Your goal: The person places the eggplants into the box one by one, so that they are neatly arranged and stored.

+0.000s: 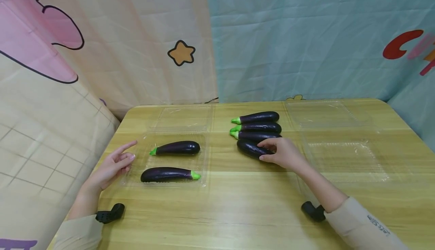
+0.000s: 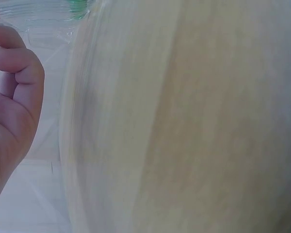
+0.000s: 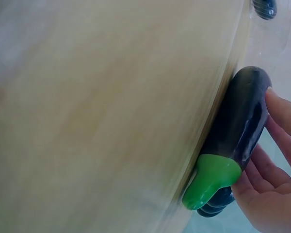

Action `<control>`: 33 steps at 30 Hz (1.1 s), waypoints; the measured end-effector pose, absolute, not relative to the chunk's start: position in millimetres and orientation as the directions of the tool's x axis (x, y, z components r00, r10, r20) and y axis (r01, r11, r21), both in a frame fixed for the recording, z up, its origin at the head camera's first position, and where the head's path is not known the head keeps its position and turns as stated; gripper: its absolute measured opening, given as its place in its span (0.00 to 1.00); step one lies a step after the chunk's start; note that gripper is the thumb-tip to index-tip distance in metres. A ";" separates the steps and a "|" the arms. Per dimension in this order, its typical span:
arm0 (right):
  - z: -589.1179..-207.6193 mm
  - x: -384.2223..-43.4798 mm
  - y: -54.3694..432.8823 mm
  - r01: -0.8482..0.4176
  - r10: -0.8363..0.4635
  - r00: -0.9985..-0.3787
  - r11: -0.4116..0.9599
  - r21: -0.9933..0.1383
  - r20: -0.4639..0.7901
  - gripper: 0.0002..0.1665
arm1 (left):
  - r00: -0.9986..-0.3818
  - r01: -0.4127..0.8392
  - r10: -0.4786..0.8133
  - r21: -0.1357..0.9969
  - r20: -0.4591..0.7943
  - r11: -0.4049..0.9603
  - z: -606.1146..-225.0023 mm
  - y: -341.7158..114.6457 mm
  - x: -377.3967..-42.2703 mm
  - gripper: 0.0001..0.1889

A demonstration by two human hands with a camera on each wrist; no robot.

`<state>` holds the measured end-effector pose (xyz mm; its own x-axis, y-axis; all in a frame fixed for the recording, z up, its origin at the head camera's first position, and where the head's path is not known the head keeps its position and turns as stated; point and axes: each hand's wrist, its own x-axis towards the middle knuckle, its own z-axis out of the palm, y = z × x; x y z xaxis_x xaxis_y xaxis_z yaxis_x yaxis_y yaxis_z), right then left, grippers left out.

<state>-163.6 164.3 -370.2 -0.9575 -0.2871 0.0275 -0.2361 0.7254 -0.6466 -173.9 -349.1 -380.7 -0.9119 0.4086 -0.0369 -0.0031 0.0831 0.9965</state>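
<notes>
My right hand [image 1: 282,153] grips a dark purple eggplant [image 1: 249,148] on the table, thumb on one side and fingers on the other. Its blunt end points left; in the right wrist view the green cap [image 3: 211,182] shows near the palm. Three more eggplants [image 1: 259,117] lie side by side just behind it, stems to the left. The left hand [image 1: 110,168] hovers at the left rim of a transparent plastic box [image 1: 205,159], index finger extended, other fingers loosely curled, holding nothing. Inside that box lie one eggplant [image 1: 178,148] with its stem left and another [image 1: 166,174] with its stem right.
The box's hinged lid [image 1: 185,118] lies folded back toward the curtain [image 1: 153,72]. On the right stands a second transparent box [image 1: 346,163] with its lid [image 1: 319,114] also folded back. Both are on a wooden table [image 1: 217,212].
</notes>
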 end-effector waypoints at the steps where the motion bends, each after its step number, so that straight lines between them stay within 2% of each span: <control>1: -370.5 -163.6 164.1 -0.238 -0.294 -0.956 0.721 -0.651 0.024 0.19 | -0.912 -0.001 0.409 0.996 -0.039 0.092 -381.1 -349.3 -173.9 0.27; 9: -372.2 -166.9 159.7 -0.278 -0.355 -0.935 0.703 -0.655 0.016 0.22 | -0.922 -0.001 0.385 0.992 -0.050 0.127 -382.4 -349.8 -175.7 0.28; 19: -373.8 -167.9 150.6 -0.314 -0.410 -0.912 0.659 -0.683 0.024 0.22 | -0.913 -0.006 0.406 0.998 -0.034 0.070 -380.6 -349.0 -172.5 0.26; 33: -367.1 -172.6 131.0 -0.304 -0.403 -0.914 0.626 -0.718 0.037 0.22 | -0.919 -0.009 0.393 0.997 -0.038 0.074 -380.7 -349.0 -172.2 0.27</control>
<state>-172.6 131.0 -367.1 -0.9145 -0.4029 0.0366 -0.3044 0.6257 -0.7182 -172.2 -349.0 -380.7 -0.9186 0.3934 -0.0378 -0.0093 0.0740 0.9972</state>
